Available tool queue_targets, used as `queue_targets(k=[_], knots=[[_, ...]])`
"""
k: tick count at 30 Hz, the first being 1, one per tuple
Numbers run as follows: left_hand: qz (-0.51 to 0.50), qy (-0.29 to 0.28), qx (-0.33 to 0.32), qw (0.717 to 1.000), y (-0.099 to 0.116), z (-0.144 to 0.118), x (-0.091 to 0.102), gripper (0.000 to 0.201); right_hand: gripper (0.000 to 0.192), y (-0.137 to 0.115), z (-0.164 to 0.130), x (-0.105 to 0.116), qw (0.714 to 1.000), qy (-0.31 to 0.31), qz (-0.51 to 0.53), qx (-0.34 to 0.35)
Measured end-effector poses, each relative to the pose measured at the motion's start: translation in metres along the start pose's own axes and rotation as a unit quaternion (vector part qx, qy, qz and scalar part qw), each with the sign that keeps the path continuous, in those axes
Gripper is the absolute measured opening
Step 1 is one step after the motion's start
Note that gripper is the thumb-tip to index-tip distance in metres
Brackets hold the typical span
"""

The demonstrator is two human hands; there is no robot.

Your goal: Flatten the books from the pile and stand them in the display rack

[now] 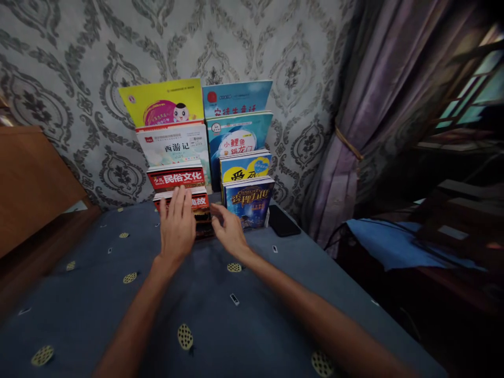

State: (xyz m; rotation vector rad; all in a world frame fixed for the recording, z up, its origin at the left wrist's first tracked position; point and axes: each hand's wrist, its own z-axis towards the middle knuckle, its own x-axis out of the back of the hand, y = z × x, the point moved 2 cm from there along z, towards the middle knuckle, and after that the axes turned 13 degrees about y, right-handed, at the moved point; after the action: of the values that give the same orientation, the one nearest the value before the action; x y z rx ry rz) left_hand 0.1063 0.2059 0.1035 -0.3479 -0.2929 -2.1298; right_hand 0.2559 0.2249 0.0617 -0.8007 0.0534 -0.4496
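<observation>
My left hand (177,226) lies flat, fingers stretched, against the front of a low red-and-black book (200,202) in the left-hand row. Beside that book's right edge is my right hand (229,230), fingers loosely bent and apart; whether it touches the edge I cannot tell. Behind the front book rise a red book (177,179), a white book (173,148) and a tall yellow book (157,97). In the right-hand row, a dark blue book (252,207) stands before a yellow-and-blue book (246,164), a teal book (240,134) and a taller blue book (240,97).
Both rows stand on a table with a dark blue patterned cloth (212,325), against a patterned wall (293,73). A black phone (284,221) lies right of the books. A tied purple curtain (342,157) hangs at the right; brown furniture (35,178) is at the left.
</observation>
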Motion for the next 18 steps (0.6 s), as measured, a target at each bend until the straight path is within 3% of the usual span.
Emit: queue_targets(k=[2,4,9,11,14,18], knots=[[-0.082,-0.020,0.001,0.996,0.015,-0.011,-0.007,0.055,0.031,-0.005,0.001,0.021,0.998,0.058,0.009,0.011],[-0.170,-0.054,0.048,0.983,0.028,-0.024,-0.020,0.057,0.026,-0.005,0.001,0.047,0.991,0.135,-0.003,0.019],[-0.362,-0.110,0.236,0.895,0.037,-0.047,-0.071,0.069,0.038,0.032,-0.002,0.105,0.960,0.264,-0.085,0.024],[-0.393,-0.107,0.293,0.865,0.034,-0.049,-0.088,0.072,0.049,0.058,-0.004,0.114,0.958,0.271,-0.096,-0.025],[-0.401,-0.103,0.334,0.846,0.033,-0.048,-0.104,0.074,0.060,0.092,-0.005,0.113,0.968,0.221,-0.063,-0.101],[-0.402,-0.104,0.329,0.848,0.040,-0.049,-0.112,0.075,0.063,0.108,-0.008,0.105,0.980,0.173,-0.032,-0.094]])
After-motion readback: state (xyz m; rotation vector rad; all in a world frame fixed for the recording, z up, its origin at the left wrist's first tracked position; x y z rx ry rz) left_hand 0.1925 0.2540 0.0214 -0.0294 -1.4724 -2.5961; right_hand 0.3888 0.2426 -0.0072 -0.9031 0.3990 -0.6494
